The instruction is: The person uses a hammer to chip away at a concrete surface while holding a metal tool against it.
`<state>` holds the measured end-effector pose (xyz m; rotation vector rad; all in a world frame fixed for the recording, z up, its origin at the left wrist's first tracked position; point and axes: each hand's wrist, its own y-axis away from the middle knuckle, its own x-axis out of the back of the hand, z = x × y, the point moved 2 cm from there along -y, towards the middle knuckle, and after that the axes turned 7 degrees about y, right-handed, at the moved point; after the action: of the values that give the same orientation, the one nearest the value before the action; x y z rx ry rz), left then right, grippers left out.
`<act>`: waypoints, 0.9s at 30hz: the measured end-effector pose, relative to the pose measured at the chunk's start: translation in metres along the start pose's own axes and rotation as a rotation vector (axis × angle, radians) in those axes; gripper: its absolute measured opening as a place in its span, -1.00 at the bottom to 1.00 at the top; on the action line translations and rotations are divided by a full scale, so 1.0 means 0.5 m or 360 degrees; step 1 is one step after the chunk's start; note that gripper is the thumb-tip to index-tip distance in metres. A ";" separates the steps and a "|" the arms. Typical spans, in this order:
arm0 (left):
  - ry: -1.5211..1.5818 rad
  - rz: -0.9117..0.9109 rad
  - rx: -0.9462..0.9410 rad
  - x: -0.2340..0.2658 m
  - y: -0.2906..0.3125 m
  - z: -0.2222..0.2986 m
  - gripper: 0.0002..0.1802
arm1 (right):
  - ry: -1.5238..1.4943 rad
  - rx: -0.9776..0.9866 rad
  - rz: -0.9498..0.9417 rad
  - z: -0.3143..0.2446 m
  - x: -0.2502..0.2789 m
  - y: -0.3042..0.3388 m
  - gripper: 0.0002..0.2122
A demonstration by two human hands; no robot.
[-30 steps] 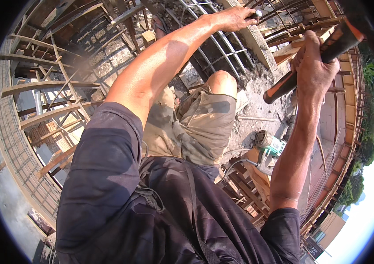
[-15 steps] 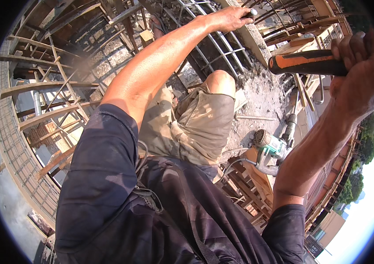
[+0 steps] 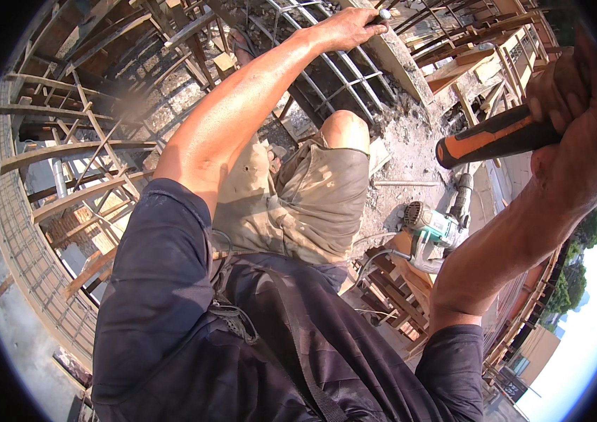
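My left hand (image 3: 351, 28) reaches far forward, its fingers closed around a short metal rod (image 3: 384, 14). Only the rounded end of that rod shows; the rest is hidden. On the right, my raised right hand (image 3: 569, 105) grips the black-and-orange handle (image 3: 495, 137) of what looks like a hammer. The handle's butt points left, and its head cannot be seen. Beneath the left hand runs a cage of steel rebar (image 3: 348, 81) beside a concrete edge (image 3: 400, 67).
A teal power hammer drill (image 3: 435, 228) lies on boards right of my knee, its cord trailing left. A thin metal bar (image 3: 405, 183) rests on the rough concrete (image 3: 411, 148). Timber framing (image 3: 80, 148) stands at the left, with a rebar-lined beam (image 3: 21, 246) at the edge.
The butt of the handle in my right hand has swung lower, so the handle is tilted more. My left hand keeps its hold on the rod, and the view has shifted slightly.
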<state>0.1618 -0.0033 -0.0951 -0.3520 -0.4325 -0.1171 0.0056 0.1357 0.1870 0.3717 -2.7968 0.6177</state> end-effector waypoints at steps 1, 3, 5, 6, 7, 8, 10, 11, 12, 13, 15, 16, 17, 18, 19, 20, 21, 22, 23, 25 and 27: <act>-0.0012 0.0014 -0.0023 0.002 -0.001 -0.004 -0.48 | 0.0005 0.0089 0.0174 0.016 -0.009 0.000 -0.75; 0.0000 0.0041 -0.0031 0.003 0.012 -0.021 -0.49 | -0.0010 0.0258 0.0518 0.103 -0.060 0.025 -0.77; -0.0006 0.0067 -0.0016 -0.020 -0.002 0.000 -0.57 | 0.1121 -0.0726 0.0057 0.279 -0.032 0.064 -0.73; 0.0019 -0.0027 0.0036 -0.032 -0.015 0.019 -0.61 | 0.1295 -0.1084 -0.0281 0.381 -0.002 0.081 -0.70; -0.0059 0.0029 -0.0070 -0.002 -0.002 -0.032 -0.61 | 0.1236 -0.1012 -0.0347 0.364 -0.057 0.086 -0.72; -0.0151 0.0108 -0.0183 0.038 0.003 -0.080 -0.60 | 0.1107 -0.0958 -0.0391 0.361 -0.090 0.096 -0.71; 0.0134 0.0105 -0.0051 -0.004 -0.011 -0.031 -0.55 | 0.0686 -0.1205 -0.0288 0.372 -0.049 0.146 -0.73; 0.0127 0.0311 -0.0100 -0.007 -0.009 -0.021 -0.54 | 0.0577 -0.1276 -0.0216 0.364 -0.046 0.171 -0.75; 0.0147 0.0514 -0.0151 -0.027 -0.007 0.005 -0.54 | 0.0489 -0.1352 -0.0131 0.353 -0.028 0.197 -0.76; 0.0237 0.0822 -0.0358 -0.029 -0.011 0.029 -0.58 | 0.0475 -0.1386 -0.0079 0.361 -0.011 0.218 -0.77; 0.0289 0.0641 -0.0158 -0.026 -0.048 0.072 -0.60 | 0.0494 -0.1512 0.0029 0.371 0.036 0.262 -0.77; 0.0260 0.0467 0.0071 -0.019 -0.064 0.079 -0.63 | 0.0515 -0.1586 0.0049 0.371 0.051 0.283 -0.76; 0.0210 0.0641 0.0005 -0.024 -0.073 0.067 -0.65 | 0.0536 -0.1662 0.0071 0.376 0.066 0.310 -0.75; 0.0161 0.0820 -0.0069 -0.023 -0.084 0.054 -0.67 | 0.0572 -0.1671 0.0107 0.391 0.081 0.345 -0.74; 0.0352 0.0817 -0.0017 -0.030 -0.092 0.069 -0.66 | 0.0566 -0.1817 0.0188 0.399 0.099 0.383 -0.74; 0.0190 0.1145 -0.0320 -0.005 -0.113 0.020 -0.66 | 0.0523 -0.1843 0.0164 0.412 0.102 0.416 -0.74; 0.0198 0.1247 -0.0172 0.007 -0.136 0.004 -0.67 | 0.0539 -0.1968 0.0224 0.420 0.115 0.455 -0.75; 0.0151 0.1214 0.0091 0.034 -0.150 -0.002 -0.69 | 0.0532 -0.2017 0.0246 0.429 0.127 0.497 -0.75; 0.0319 0.1204 0.0087 0.083 -0.161 -0.055 -0.69 | 0.0477 -0.2039 0.0270 0.429 0.127 0.528 -0.75; 0.0519 0.1111 0.0095 0.098 -0.184 -0.081 -0.68 | 0.0412 -0.2144 0.0311 0.447 0.140 0.612 -0.77; 0.0520 0.1145 -0.0012 0.088 -0.187 -0.058 -0.66 | 0.0336 -0.2255 0.0358 0.440 0.133 0.664 -0.77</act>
<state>0.1955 -0.1026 -0.0717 -0.4680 0.0346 0.5197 -0.1975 0.3176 -0.1112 -0.2878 -2.3369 -1.1943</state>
